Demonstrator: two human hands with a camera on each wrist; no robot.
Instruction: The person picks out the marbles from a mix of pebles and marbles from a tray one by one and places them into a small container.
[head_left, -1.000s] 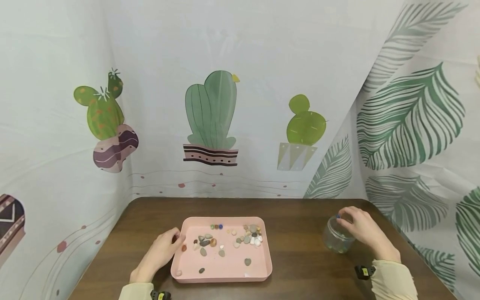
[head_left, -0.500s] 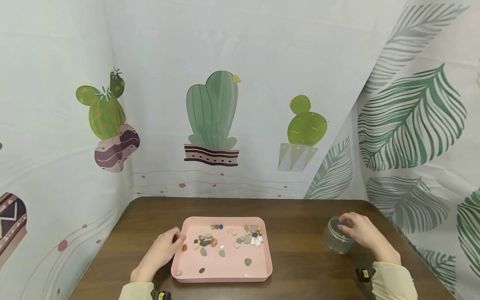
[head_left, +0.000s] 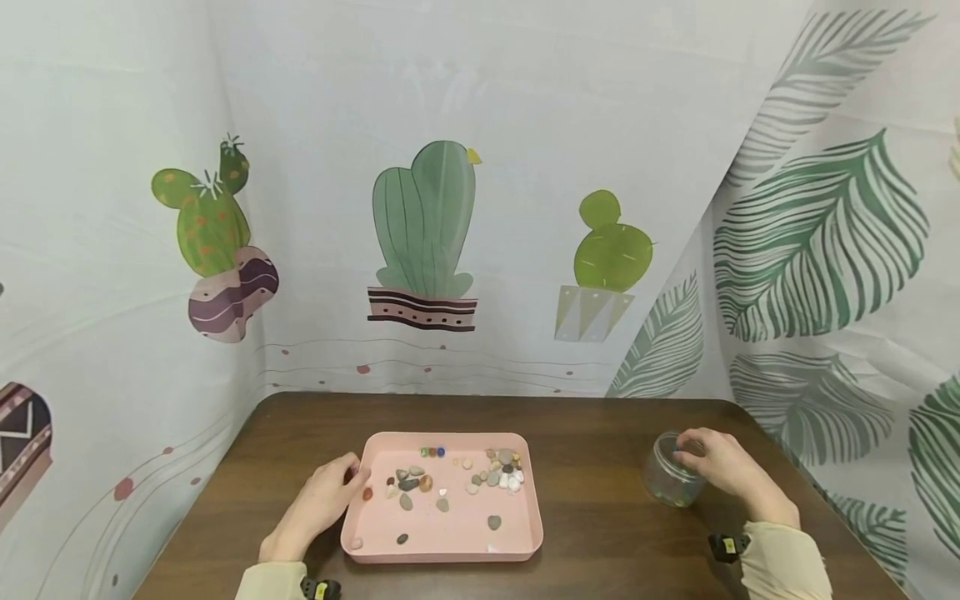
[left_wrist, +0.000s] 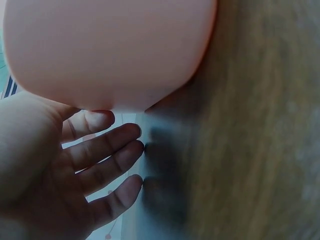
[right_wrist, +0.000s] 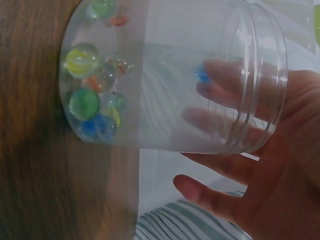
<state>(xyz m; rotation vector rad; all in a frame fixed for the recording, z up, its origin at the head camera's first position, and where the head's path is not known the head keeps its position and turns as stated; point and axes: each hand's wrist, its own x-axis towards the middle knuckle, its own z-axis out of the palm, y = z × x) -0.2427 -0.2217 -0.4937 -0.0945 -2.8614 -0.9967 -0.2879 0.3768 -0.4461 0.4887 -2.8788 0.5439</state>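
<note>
My right hand (head_left: 716, 458) pinches a blue marble (right_wrist: 202, 74) between its fingertips, which reach inside the mouth of a clear plastic jar (head_left: 667, 483). Several glass marbles (right_wrist: 84, 103), green, yellow, blue and orange-red, lie at the jar's bottom. The other fingers of that hand hang outside the jar wall. At the left rim of a pink tray (head_left: 442, 557), my left hand (head_left: 322, 496) rests with relaxed fingers. In the left wrist view its fingertips lie close to the tabletop beside the tray's outer wall; the thumb is hidden there.
Inside the tray sit several pebbles (head_left: 408, 484), white stones (head_left: 514, 481) and a short row of marbles (head_left: 432, 452) at the back. A brown wooden table (head_left: 592, 500) carries tray and jar. A patterned cloth wall (head_left: 517, 250) closes off the back and sides.
My right hand has sunk slightly, bringing the blue marble from just over the jar's rim down into its mouth. The left hand and tray have stayed in place.
</note>
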